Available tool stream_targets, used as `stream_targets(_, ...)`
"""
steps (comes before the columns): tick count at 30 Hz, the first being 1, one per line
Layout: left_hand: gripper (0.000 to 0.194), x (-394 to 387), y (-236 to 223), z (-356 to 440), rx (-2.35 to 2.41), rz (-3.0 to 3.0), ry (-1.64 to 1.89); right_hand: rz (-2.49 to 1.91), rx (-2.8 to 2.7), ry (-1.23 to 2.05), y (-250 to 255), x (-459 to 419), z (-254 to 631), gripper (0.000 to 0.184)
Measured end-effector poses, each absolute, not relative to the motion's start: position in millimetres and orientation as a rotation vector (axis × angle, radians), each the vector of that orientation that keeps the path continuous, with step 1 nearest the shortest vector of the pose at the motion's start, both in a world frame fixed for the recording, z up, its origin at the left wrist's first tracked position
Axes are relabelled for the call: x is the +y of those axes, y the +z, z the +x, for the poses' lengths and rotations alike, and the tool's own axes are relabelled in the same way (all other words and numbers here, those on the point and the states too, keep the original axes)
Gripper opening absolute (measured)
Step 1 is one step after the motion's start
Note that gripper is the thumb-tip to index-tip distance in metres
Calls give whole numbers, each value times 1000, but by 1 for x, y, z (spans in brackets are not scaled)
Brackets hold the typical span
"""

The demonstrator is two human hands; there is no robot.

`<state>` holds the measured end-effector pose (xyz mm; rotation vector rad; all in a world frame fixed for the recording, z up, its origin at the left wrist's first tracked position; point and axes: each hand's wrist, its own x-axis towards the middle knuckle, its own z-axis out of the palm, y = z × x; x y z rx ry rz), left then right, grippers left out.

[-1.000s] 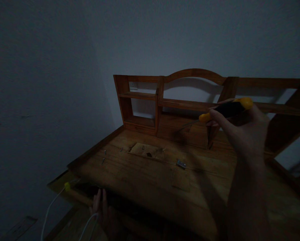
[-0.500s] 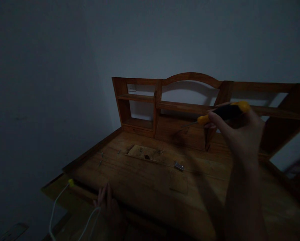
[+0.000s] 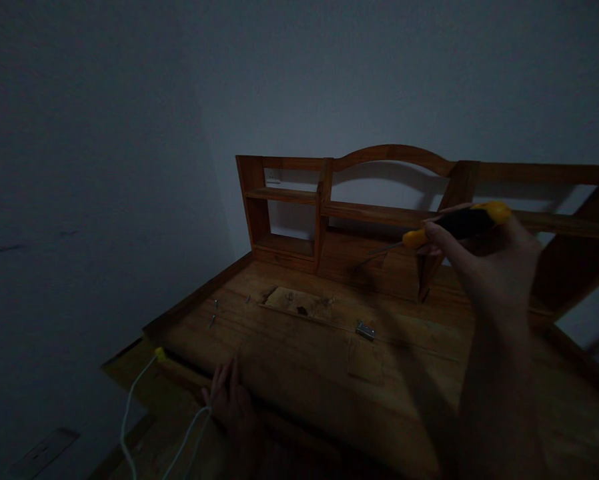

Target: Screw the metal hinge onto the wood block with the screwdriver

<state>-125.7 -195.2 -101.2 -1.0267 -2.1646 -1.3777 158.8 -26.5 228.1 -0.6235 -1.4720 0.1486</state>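
My right hand (image 3: 499, 267) is raised over the right side of the wooden desk (image 3: 289, 360), closed around a yellow and black screwdriver (image 3: 462, 223). The screwdriver's thin metal shaft points left and slightly down, clear of the desktop. At the desk's front edge, my left hand (image 3: 232, 397) rests with its fingers stretched out on the wood. A white cord (image 3: 192, 427) passes beside that hand. On the desktop lie a small metal hinge-like piece (image 3: 365, 330) and several screws (image 3: 212, 321) further left.
A wooden shelf unit (image 3: 389, 215) stands along the back of the desk, against the wall. A pale, damaged patch (image 3: 297, 302) marks the desktop. Near the front left corner sits a yellow piece (image 3: 160, 354) with cord attached. A wall socket (image 3: 47, 453) shows at lower left.
The view has turned slightly, so the desk and shelf sit further right in the picture. The screwdriver stays in my right hand; my left hand stays at the desk edge.
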Motion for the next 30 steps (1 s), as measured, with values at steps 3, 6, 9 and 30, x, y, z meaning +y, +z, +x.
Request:
stream_targets(3, 48, -192, -99, -124, -2099, -1008, -1437, -625, -1473, 149, 228, -27, 159, 27)
stream_targets(6, 48, -195, -92, -120, -2107, -972, -1437, -619, -1473, 148, 229, -28, 160, 26)
stream_targets(9, 45, -206, -68, -113, -2147, -1066, -1374, -634, -1487, 152, 230, -28, 164, 27)
stream_targets(30, 45, 34, 0, -62, -1612, -3263, -1196, -839, -2268, 492, 199, 8, 167, 27)
